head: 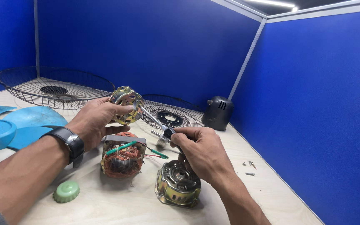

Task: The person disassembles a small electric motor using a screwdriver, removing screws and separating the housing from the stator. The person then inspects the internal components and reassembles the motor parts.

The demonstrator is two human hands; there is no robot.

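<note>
My left hand [94, 121] holds a round gold-coloured metal motor end cover [125, 105] above the table, tilted toward me. My right hand [198, 152] grips a screwdriver [157, 123] by its dark handle; the metal shaft points up-left and its tip touches the cover. Below the hands, a motor stator with copper windings and green sleeved wires [122, 156] stands on the table. A second gold-coloured motor cover [177, 184] lies just under my right wrist. A short metal shaft piece [161, 141] is partly hidden behind my right hand.
A blue fan blade [9, 129] lies at the left, a green ribbed cap [66, 191] near my left forearm. Two wire fan guards [55, 87] [173, 112] rest at the back, beside a dark motor housing [218, 112]. Loose screws [248, 166] lie at the right by the blue partition.
</note>
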